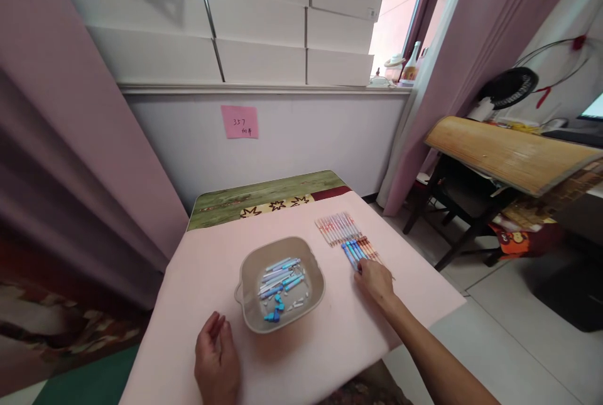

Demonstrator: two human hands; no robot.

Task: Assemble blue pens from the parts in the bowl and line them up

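Observation:
A grey-beige basin [282, 324] sits on the pink tabletop [198, 279]. Inside it lie several blue and white pen parts [280, 276], blue caps [277, 309] and small white pieces [298, 302]. To the right of the basin, a row of pens with blue and brown caps [360, 247] lies side by side, below a row of pale, slender pens or refills [336, 228]. My right hand [374, 279] rests at the lower ends of the blue pens, its fingertips closed on one of them. My left hand [217, 351] lies left of the basin, fingers curled and apart, holding nothing visible.
A green patterned cover [264, 194] shows at the table's far end, near the wall with a pink note [240, 122]. Purple curtains [108, 129] hang at the left. On the right stands a dark chair [464, 194] by another table.

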